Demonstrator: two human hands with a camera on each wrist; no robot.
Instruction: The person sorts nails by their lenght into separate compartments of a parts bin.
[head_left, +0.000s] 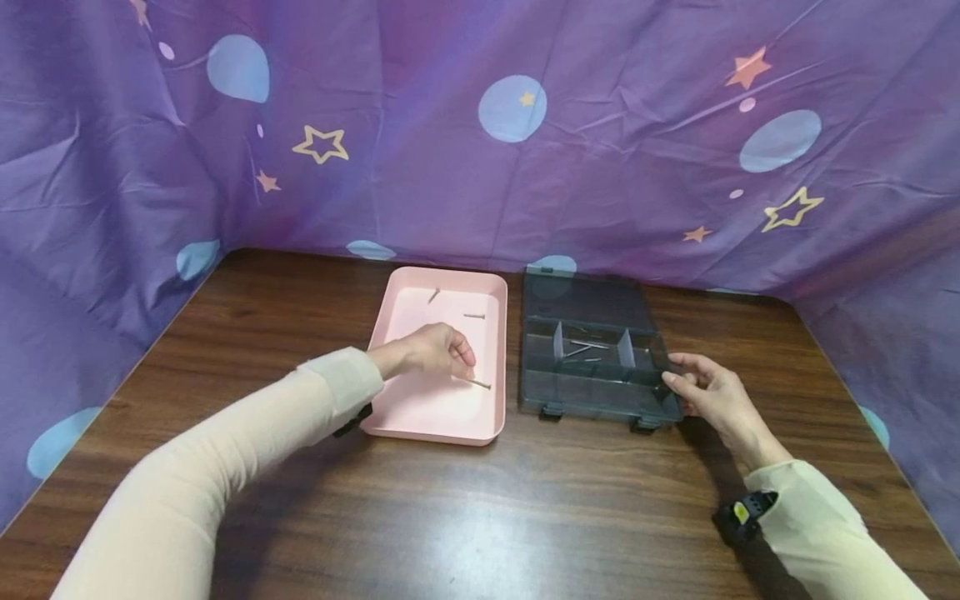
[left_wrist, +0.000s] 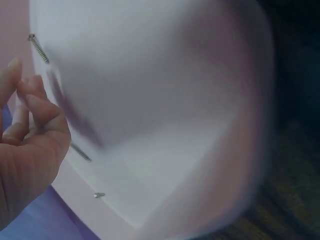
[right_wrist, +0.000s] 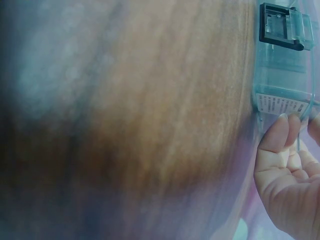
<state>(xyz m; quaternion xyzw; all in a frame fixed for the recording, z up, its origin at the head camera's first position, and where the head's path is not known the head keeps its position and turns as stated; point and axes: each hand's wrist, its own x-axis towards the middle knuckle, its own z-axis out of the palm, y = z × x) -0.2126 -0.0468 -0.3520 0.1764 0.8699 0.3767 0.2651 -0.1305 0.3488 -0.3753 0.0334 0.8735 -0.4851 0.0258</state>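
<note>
The work looks to be at the picking-up step: the person's left hand [head_left: 438,350] reaches down into a pale pink, rectangular tray with rounded corners [head_left: 431,436], its fingertips just beside a slim metal screw [head_left: 482,384] lying on the tray's floor. The fingers are loosely bent, and the left wrist view shows no screw between them. Two more small silvery screws [head_left: 474,316] lie toward the tray's far end.

The right hand [head_left: 720,404] grips the near right corner of a smoky, see-through plastic box [head_left: 600,410], thumb on top of the edge, steadying it (or so it seems). The box stands beside the tray on the dark brown, wood-grained table [head_left: 450,533], its lid [head_left: 588,302] laid open to the back. Several slim metal pieces [head_left: 590,344] lie in its middle compartment, between two pale dividers.

The next move, I judge, calls for a fine pinch of thumb and forefinger on the nearest screw, which lies flat and gives little to catch hold of.

As for writing, a white printed label [right_wrist: 281,104] shows on the box in the right wrist view; its rows of tiny print cannot be read. No brand is legible.
</note>
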